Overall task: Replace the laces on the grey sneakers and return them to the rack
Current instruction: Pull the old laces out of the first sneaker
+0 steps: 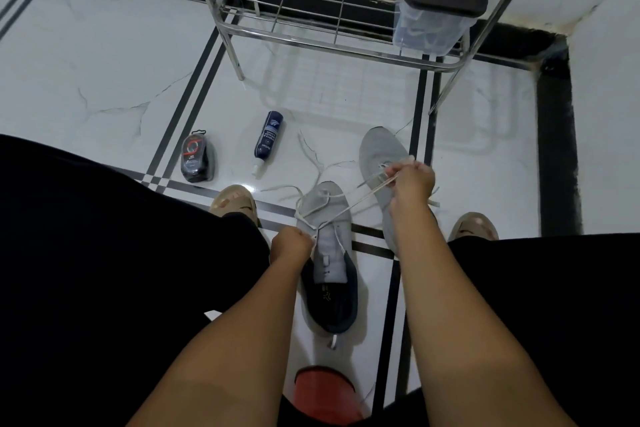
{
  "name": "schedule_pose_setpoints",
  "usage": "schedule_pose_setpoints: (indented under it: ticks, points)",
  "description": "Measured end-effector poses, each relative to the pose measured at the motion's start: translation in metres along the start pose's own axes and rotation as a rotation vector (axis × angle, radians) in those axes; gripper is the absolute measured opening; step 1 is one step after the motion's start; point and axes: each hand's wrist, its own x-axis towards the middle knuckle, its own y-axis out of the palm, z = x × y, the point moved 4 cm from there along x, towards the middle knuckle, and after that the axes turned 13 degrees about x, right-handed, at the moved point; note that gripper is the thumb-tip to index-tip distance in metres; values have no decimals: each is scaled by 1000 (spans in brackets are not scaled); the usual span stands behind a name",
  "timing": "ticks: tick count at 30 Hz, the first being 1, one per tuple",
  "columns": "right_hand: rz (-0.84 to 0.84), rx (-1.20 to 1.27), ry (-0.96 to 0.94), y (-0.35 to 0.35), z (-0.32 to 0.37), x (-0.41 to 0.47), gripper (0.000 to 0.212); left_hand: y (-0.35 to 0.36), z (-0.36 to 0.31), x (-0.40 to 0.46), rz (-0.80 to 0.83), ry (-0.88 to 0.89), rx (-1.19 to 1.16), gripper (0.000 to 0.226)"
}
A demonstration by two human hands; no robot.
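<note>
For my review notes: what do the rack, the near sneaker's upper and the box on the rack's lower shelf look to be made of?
Rack: polished metal tubing and wire, probably steel; it shines and mirrors in the floor. Near sneaker: grey fabric upper, matte, likely knit or mesh, with a darker collar lining; the weave is too small to confirm. Box: clear plastic, its contents showing faintly through, under a dark lid.

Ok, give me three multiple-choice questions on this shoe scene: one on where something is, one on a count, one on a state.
1. Where does the blue spray bottle lie?
A on the rack
B on the floor
C in a sneaker

2. How many grey sneakers show?
A one
B two
C three

3. What is the right hand doing?
A resting open
B pinching a lace
C holding the bottle

Answers:
1 B, it lies on the floor tiles.
2 B, near sneaker and far sneaker.
3 B, the white lace runs taut from its fingers.
</note>
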Motion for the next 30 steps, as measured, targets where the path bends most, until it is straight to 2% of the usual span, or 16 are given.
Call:
schedule_pose_setpoints:
  ticks: [3, 7, 9, 11, 12, 14, 17, 18, 19, 20, 21, 23, 25, 26, 28, 30]
  points:
    - [196, -498, -232, 14, 6, -8, 27, 2, -1, 1, 2, -5, -14, 17]
    - [759, -1302, -278, 21, -54, -46, 23, 4, -2, 2, 1, 3, -12, 11]
    - [866, -1604, -434, 12, -80, -63, 17, 4, -2, 2, -2, 8, -5, 14]
    - [864, -1756, -580, -1, -99, -69, 17, 4, -2, 2, -2, 6, -13, 14]
    - [834, -1730, -581, -4, -99, -69, 17, 4, -2, 3, -2, 2, -19, 15]
    - [620, -1404, -396, -7, -88, -56, 20, 4, 0, 4, -2, -12, -31, 18]
    - [104, -388, 133, -8, -45, -20, 21, 5, 1, 6, 0, -23, -33, 19]
    - [5, 11, 282, -6, -31, -14, 18, 6, 1, 6, 1, -23, -27, 20]
    - [-24, 310, 329, -2, -18, -11, 18, 6, 0, 6, 0, -23, -19, 21]
    - [-7, 429, 312, 3, -3, -14, 20, 6, -1, 6, -2, -26, -11, 23]
    - [16, 348, 248, 8, 9, -18, 21, 7, -2, 6, -4, -29, -2, 25]
    - [161, -237, 5, 15, 16, -31, 15, 7, -2, 6, -4, -32, 6, 28]
    - [462, -863, -216, 23, -9, -46, 13, 7, -3, 5, -4, -30, 0, 27]
    - [607, -1101, -254, 22, -31, -51, 14, 7, -3, 5, -4, -26, -3, 25]
    - [754, -1471, -363, 8, -68, -58, 14, 8, -3, 5, -5, -20, 4, 23]
    - [766, -1655, -546, -2, -88, -64, 11, 8, -2, 4, -2, -22, 18, 23]
